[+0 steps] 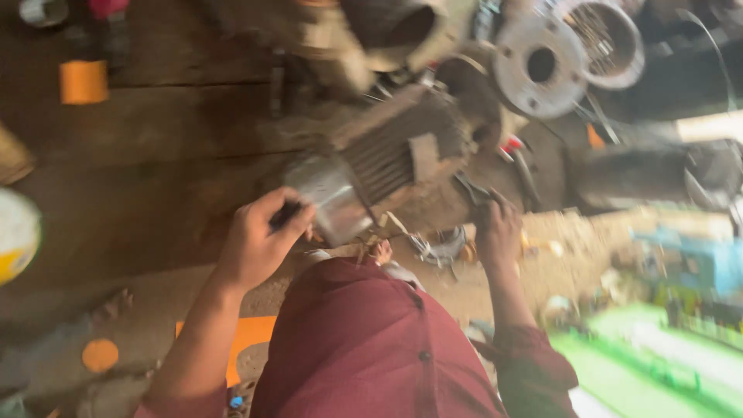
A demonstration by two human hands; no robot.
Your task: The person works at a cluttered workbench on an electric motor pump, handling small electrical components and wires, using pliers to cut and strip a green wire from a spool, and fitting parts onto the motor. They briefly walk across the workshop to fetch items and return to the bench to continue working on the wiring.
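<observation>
Seen from above, blurred: left hand [255, 244] closed, its grip wrapped round a dark handle [285, 214] beside a ribbed electric motor [387, 159] lying on the workshop floor [155, 186], right hand [498, 232] pinching a dark tool [470, 188] at the motor's other side.

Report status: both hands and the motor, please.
Left hand grips dark tool at motor end cover. Right hand holds dark tool beside motor. Picture blurred; nothing blocking.
</observation>
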